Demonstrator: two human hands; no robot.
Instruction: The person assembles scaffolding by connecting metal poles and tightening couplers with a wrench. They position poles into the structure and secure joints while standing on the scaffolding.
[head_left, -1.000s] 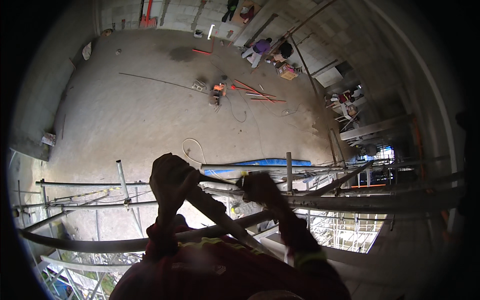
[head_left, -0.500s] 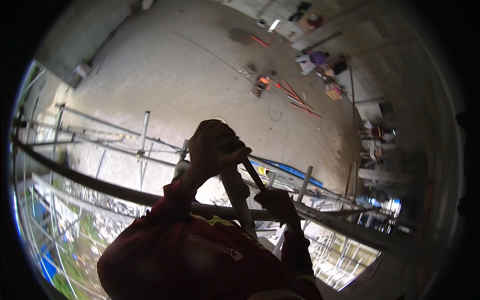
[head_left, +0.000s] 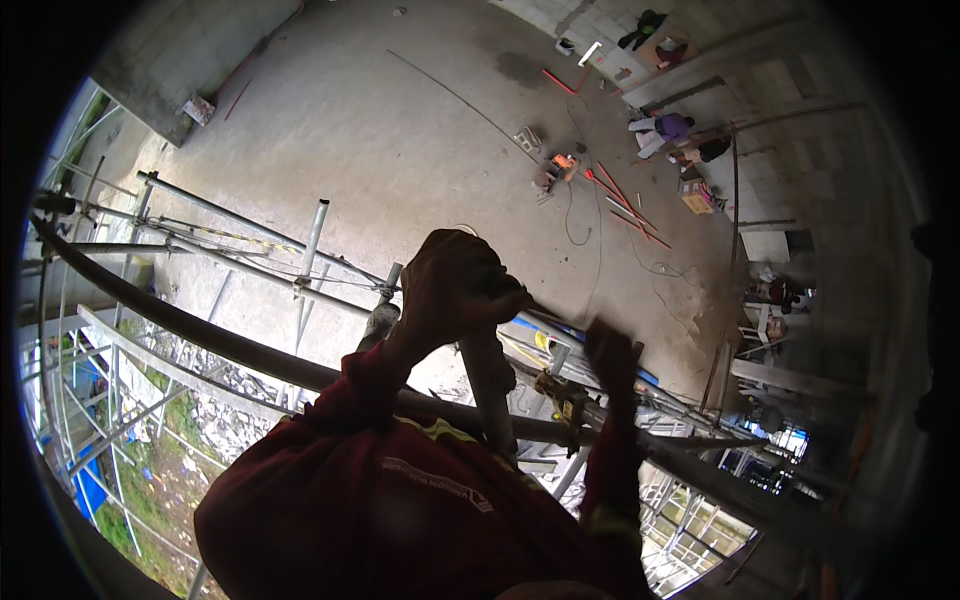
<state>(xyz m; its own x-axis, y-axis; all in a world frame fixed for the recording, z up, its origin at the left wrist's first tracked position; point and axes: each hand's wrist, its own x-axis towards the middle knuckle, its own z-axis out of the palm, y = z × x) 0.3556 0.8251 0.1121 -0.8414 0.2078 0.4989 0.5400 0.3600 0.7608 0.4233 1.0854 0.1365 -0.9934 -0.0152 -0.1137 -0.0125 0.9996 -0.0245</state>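
My left hand (head_left: pixel 455 285) is closed around the top of a dark scaffold tube (head_left: pixel 487 390) in front of my chest. Any fitting under those fingers is hidden in shadow. To its right, my right hand (head_left: pixel 610 355) is closed on a dark bar-shaped tool (head_left: pixel 553 313), slightly smeared by motion. The bar runs from beside the left hand's fingers to the right hand; its exact kind cannot be made out. A long horizontal scaffold tube (head_left: pixel 230 350) crosses in front of my body, below both hands. Near the right hand, a scaffold coupler (head_left: pixel 565 405) sits by this tube.
Far below lies a concrete floor (head_left: pixel 340 130) with red bars (head_left: pixel 625 200), a concrete block (head_left: pixel 527 140) and a crouching person in orange (head_left: pixel 562 168). More people (head_left: pixel 665 128) are along the right wall. Scaffold tubes (head_left: pixel 313 235) stand at left, with rubble and greenery below.
My right hand has swung up and to the right with the bar, which now lies flatter. My left hand keeps its hold on the tube. The whole view has shifted slightly.
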